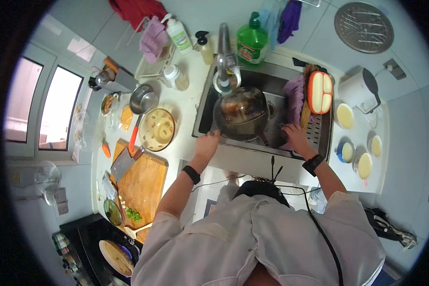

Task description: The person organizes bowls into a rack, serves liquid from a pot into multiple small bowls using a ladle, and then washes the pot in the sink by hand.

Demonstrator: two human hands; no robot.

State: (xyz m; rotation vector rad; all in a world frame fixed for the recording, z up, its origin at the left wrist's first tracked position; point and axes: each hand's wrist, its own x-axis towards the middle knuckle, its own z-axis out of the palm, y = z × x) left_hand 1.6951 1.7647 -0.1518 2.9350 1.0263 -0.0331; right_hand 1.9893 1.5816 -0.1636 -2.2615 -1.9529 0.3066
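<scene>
A dark wok [240,126] sits in the steel sink [281,74] below the faucet [224,57]. A brownish, scorched-looking curved piece [243,106] lies over it; whether this is a lid or a second pan is unclear. My left hand [207,145] is closed at the wok's near left rim, fingertips against the edge. At the sink's front right, my right hand [296,138] reaches in with thumb and fingers apart, beside a short dark handle [265,139]. Its fingertips are partly hidden, and nothing shows in its grasp.
A purple cloth [294,97] and a red-rimmed divided tray [320,93] lie at the sink's right. Cups of pale yellow liquid [344,116] stand beyond. Leftward are a patterned bowl [156,129], saucepan [144,99], cleaver [124,163], cutting board [145,183] and a pan [116,257] over a blue flame.
</scene>
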